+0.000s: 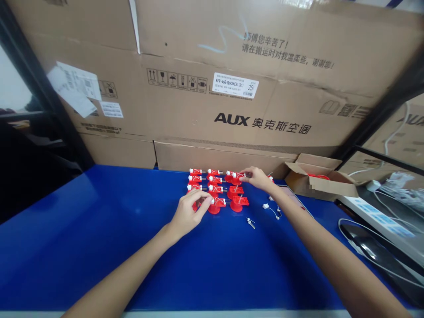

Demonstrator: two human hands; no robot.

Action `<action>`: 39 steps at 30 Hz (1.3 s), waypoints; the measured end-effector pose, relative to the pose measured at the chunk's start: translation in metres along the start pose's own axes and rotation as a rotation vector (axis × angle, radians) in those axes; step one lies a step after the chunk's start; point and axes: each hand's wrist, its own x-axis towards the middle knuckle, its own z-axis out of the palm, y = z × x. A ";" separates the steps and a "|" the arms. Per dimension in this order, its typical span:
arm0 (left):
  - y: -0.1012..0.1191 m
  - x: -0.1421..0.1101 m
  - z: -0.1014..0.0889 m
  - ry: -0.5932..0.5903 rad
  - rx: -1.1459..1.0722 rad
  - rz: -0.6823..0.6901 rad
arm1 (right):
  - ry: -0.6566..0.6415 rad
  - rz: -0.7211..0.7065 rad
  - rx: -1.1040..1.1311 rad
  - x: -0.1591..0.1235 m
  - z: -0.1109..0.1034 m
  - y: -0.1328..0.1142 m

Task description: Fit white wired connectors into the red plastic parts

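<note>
Gently, the left hand [187,214] curls its grip around a red plastic fitting [196,206], while the right hand [258,179] pinches another red fitting [236,179] between its fingertips.

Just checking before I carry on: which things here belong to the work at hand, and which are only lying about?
Part of the work:
left hand
right hand
rows of red plastic parts
loose white-ended wires
small pin
open cardboard box, probably

Lying about:
AUX carton
white cables
</note>
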 end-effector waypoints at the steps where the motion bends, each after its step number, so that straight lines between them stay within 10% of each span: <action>1: 0.000 0.000 0.000 -0.023 -0.006 0.006 | -0.029 0.005 0.008 0.002 0.005 0.002; 12: 0.004 -0.002 0.003 -0.062 -0.033 0.113 | -0.168 0.025 0.145 0.011 0.034 0.012; 27: 0.005 -0.011 0.012 -0.102 0.023 0.129 | 0.306 0.227 0.124 -0.077 0.006 0.020; 39: 0.000 -0.017 0.021 -0.301 0.058 0.133 | 0.188 0.117 0.155 -0.100 0.010 -0.002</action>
